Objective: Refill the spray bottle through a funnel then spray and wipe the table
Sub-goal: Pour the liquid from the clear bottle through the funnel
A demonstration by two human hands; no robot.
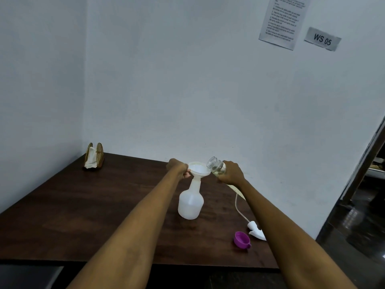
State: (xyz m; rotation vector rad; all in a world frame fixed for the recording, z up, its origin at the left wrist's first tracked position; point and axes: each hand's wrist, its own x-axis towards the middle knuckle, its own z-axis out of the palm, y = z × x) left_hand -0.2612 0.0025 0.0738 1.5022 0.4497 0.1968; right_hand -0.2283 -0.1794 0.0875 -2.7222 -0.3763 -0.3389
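A white translucent spray bottle (190,202) stands upright near the middle of the dark wooden table (83,215), its top off. A white funnel (199,171) sits in its neck. My left hand (178,168) pinches the funnel's left rim. My right hand (232,173) grips a clear glass jar (216,166), tilted with its open mouth over the funnel's right edge; a little pale liquid lies in the jar. The white spray head (256,231) with its dip tube lies on the table to the right, partly hidden by my right forearm.
A purple lid (241,239) lies near the table's front right, beside the spray head. A wooden holder with white tissues (93,157) stands in the far left corner. White walls close the back and left; the table's right edge drops to a dark floor.
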